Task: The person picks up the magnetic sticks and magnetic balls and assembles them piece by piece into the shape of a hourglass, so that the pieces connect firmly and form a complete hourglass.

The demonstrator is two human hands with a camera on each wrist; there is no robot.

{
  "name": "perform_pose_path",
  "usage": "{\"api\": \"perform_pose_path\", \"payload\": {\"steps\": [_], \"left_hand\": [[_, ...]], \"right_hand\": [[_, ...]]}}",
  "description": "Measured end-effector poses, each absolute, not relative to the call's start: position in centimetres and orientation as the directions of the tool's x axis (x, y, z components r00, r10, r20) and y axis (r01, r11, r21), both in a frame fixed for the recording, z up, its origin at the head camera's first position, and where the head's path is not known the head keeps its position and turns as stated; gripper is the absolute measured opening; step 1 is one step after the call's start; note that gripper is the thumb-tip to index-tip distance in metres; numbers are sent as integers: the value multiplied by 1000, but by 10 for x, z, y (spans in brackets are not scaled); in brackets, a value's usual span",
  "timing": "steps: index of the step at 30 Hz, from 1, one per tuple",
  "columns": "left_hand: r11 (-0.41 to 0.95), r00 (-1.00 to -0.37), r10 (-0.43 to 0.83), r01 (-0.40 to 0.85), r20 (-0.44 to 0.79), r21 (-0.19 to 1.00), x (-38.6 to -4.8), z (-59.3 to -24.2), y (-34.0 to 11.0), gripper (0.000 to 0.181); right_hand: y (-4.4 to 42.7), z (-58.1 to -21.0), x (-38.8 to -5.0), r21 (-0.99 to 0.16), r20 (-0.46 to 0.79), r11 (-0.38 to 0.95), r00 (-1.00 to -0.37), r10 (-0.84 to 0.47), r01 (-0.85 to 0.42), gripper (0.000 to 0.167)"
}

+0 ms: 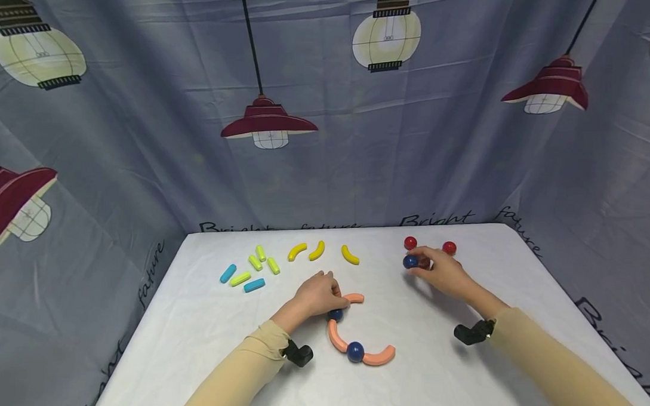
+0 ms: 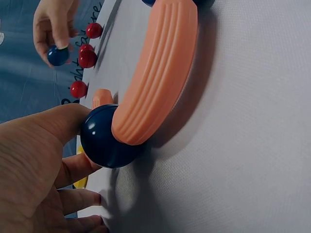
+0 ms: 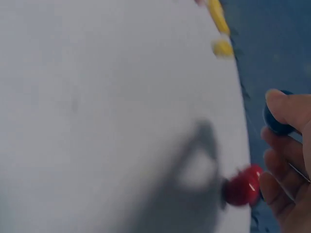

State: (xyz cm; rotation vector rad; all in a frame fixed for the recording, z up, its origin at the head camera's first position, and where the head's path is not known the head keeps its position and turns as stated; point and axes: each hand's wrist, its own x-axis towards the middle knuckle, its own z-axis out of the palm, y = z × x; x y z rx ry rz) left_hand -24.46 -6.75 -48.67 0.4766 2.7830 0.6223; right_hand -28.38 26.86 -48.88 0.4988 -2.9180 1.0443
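Observation:
My left hand (image 1: pixel 322 294) pinches a blue ball (image 2: pixel 99 143) between thumb and fingers, at the upper end of a chain on the table. One curved orange stick (image 2: pixel 160 73) touches this ball and leads to a second blue ball (image 1: pixel 355 351). Another curved orange stick (image 1: pixel 380 356) continues to the right from there. A third orange stick (image 1: pixel 356 298) lies just past my left fingertips; whether it touches the held ball is hidden. Off the table at the right, my right hand (image 1: pixel 445 272) pinches another blue ball (image 1: pixel 410 261) near the red balls (image 1: pixel 410 242).
Yellow curved sticks (image 1: pixel 317 250) lie along the back of the white table (image 1: pixel 431 386). Several straight lime-green sticks (image 1: pixel 240 279) and two blue ones (image 1: pixel 254 285) are at the back left. Another red ball (image 1: pixel 449 248) sits behind my right hand. A grey patterned curtain (image 1: pixel 325 185) surrounds the table.

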Motion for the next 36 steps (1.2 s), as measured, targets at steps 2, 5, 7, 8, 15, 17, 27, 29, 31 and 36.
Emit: {"api": "perform_pose_path", "payload": {"steps": [2,5,7,8,15,17,27,29,31,36], "left_hand": [[856,-917,362,256,-167,449,-245,-487,-68,30],[852,-918,362,255,-161,457,-245,-488,-68,31],[851,-919,360,252,-162,461,-245,-489,-68,31],[851,-919,360,252,-162,461,-245,-489,-68,31],[847,-918,364,256,-156,466,-245,-489,-68,29],[846,-918,365,258,-155,466,-245,-489,-68,29],[846,-918,365,257,-157,467,-246,-489,-68,29],[845,-918,364,254,-158,470,-245,-488,-68,29],[843,-919,363,253,-155,475,-245,-488,-68,29],[838,-920,363,252,-150,485,-245,-490,-69,28]], "right_hand": [[260,-494,-274,-651,65,699,-939,-337,-296,44],[250,-504,-261,-690,3,673,-930,-368,-268,44],[244,-510,-254,-709,-25,661,-928,-371,-245,45],[241,-513,-251,-713,-37,661,-929,-367,-233,45],[229,-525,-242,-737,-47,648,-941,-336,-194,44],[226,-526,-241,-742,-52,645,-944,-324,-181,44],[217,-529,-241,-657,-9,716,-948,-319,-234,40],[213,-529,-241,-665,-33,717,-950,-309,-210,41],[208,-528,-241,-671,-53,716,-951,-305,-192,40],[196,-528,-243,-676,-66,713,-948,-311,-187,38]]}}
